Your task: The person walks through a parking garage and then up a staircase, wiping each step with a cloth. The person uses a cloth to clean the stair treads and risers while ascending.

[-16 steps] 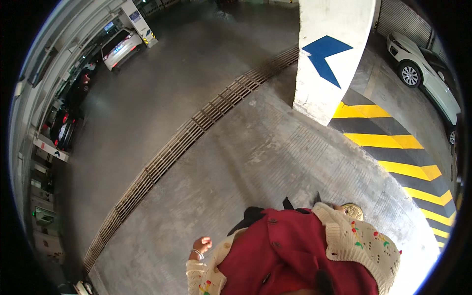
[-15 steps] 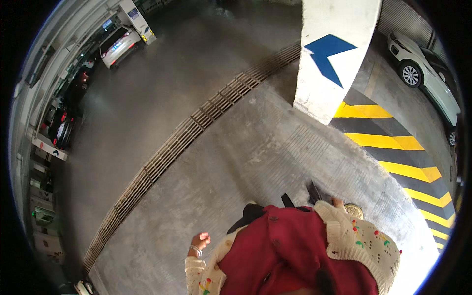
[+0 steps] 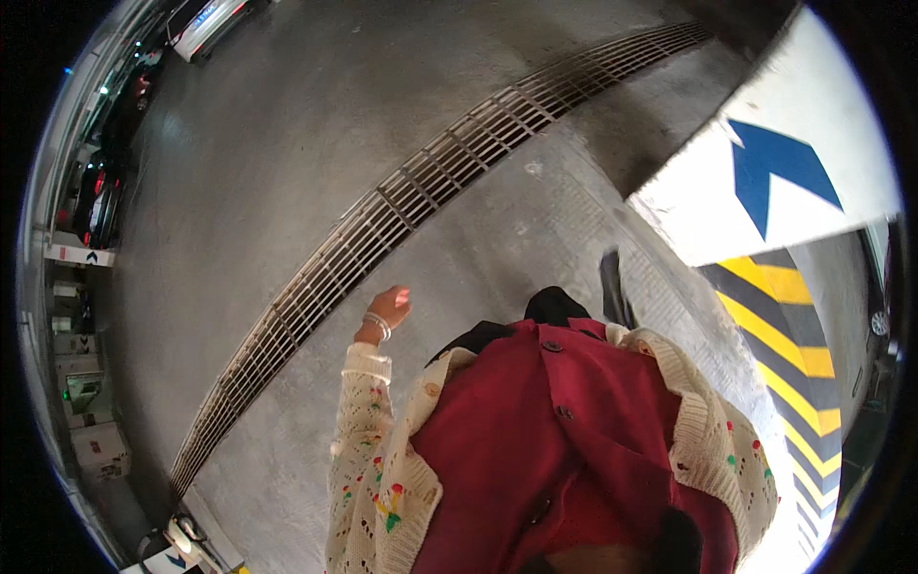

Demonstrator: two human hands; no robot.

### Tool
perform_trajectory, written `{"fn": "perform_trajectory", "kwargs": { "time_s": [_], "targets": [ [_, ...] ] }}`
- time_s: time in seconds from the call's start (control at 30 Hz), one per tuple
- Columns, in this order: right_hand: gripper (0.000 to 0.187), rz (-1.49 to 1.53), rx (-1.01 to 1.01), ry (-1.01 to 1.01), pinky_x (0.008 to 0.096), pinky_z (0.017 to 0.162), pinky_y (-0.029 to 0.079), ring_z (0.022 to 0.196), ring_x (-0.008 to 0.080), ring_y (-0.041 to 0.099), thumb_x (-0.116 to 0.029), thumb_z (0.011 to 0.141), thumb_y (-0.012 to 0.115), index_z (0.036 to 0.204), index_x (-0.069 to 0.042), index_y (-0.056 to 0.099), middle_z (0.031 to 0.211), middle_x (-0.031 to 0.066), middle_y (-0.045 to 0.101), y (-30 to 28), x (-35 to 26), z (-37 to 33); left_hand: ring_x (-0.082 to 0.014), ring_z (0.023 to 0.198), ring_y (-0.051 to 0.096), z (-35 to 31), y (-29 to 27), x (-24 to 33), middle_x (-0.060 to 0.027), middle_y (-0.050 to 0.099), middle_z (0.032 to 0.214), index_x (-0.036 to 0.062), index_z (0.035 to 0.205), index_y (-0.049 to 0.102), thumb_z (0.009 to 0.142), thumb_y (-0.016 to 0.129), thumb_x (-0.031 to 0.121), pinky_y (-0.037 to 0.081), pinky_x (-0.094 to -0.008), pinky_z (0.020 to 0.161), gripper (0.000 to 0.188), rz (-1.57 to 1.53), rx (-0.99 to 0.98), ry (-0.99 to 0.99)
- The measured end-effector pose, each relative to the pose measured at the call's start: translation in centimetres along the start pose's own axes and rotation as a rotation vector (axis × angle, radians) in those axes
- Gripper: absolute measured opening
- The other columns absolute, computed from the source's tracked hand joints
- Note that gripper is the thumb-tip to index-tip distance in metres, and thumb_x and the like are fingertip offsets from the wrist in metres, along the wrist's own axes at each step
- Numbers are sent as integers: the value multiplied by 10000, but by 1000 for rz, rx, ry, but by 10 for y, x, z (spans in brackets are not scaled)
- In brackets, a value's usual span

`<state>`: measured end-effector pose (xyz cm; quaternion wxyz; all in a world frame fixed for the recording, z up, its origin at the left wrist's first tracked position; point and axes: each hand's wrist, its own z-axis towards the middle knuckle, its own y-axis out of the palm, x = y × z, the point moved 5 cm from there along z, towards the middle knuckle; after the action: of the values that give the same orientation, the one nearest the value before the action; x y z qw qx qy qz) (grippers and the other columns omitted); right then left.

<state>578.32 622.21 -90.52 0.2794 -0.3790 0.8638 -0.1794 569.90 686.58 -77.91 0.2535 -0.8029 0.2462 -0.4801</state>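
Observation:
My left hand [image 3: 388,308] swings in front of me over the concrete floor, its fingers curled in with nothing showing between them. Pale bracelets [image 3: 379,325] circle its wrist, below which comes the cream knitted sleeve [image 3: 361,430] with small coloured flowers. The right hand is out of sight behind the cardigan [image 3: 708,421] and the dark red buttoned garment [image 3: 535,421]. A black strip [image 3: 615,287], blurred, sticks out beyond the garment on the right; what it belongs to is hidden. Dark shapes [image 3: 557,304] show past the garment's front edge.
A metal drain grate [image 3: 421,196] crosses the floor ahead. On the right stands a white pillar [image 3: 698,210] with a blue arrow, beside a yellow-and-black striped kerb [image 3: 794,354]. Parked cars include a white one [image 3: 206,27] at the far left and a dark one [image 3: 100,206].
My left hand has swung forward. The grate and pillar are nearer, with the pillar further right. My right hand and a round gold-coloured thing beside it have gone from view.

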Motion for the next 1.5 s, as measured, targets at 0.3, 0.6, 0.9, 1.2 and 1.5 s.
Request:
{"fn": "perform_trajectory", "kwargs": {
  "time_s": [0.3,0.6,0.9,1.2,1.5],
  "targets": [
    [487,-160,-170,-128,331,726,511,794,195,656,-375,768,721,1086,-9,673,923,117,715,25,-307,262,-201,961,661,250,-176,-129,-90,686,1039,55,1155,602,864,621,134,538,-326,839,302,263,470,-76],
    [482,-41,79,12,331,700,515,747,190,653,-384,781,676,1126,-48,661,927,98,717,-109,-520,402,-195,885,626,282,-165,-276,-75,664,980,58,1082,601,836,644,143,510,-327,765,263,-399,58,-1056],
    [486,177,424,-283,324,689,490,722,137,605,-273,755,716,1169,-31,637,859,80,702,-183,-868,554,-213,920,621,828,-489,-238,-74,655,1012,58,1026,626,861,601,166,506,-333,800,199,-122,328,-369],
    [395,-277,162,-34,417,741,505,838,305,660,-390,753,696,999,-80,682,830,127,677,-145,-1100,741,-235,1007,637,1358,-776,15,-95,657,1128,99,1182,593,880,586,139,504,-325,869,305,-78,357,427],
    [415,0,-10,9,396,709,508,796,265,666,-400,741,701,949,-41,695,828,128,692,-150,-1342,900,-211,1006,598,1353,-760,-158,-50,624,1172,90,1185,594,879,590,165,482,-334,865,315,25,-84,-573]
  ]
}}
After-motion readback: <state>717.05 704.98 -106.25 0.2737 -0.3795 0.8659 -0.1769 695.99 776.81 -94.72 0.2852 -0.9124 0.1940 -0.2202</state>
